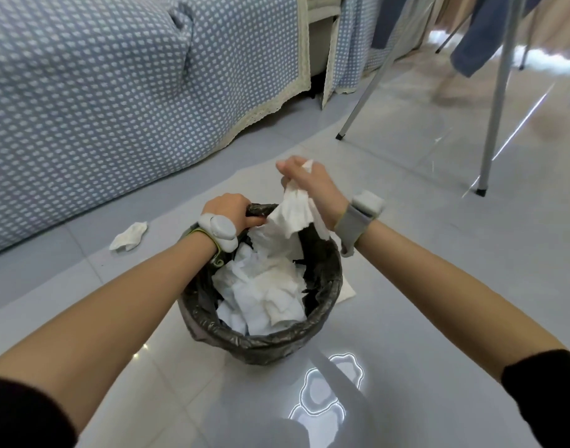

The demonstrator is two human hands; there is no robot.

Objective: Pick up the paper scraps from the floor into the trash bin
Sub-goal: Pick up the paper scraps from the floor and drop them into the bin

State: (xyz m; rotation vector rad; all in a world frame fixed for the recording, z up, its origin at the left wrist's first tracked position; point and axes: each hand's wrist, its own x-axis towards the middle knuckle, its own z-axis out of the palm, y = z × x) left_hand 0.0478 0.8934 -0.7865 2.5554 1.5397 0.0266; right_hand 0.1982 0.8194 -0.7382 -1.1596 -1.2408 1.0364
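Right, down on the grey tiled floor [422, 253] sits the trash bin [261, 344], upright, black liner over the rim, stuffed with crumpled white paper [261, 292]. Both forearms reach forward over it. Left hand [227, 210] is at the far-left rim, fingers curled tight around a bunch of liner [261, 210]. Right hand [312, 185] is raised above the far side, knuckles up, fingers pinched shut on a paper scrap [293, 215] that hangs long-axis down, its tail trailing into the bin. One more crumpled scrap [129, 236] lies on the floor left of the bin, near the dotted blue bedcover [115, 92].
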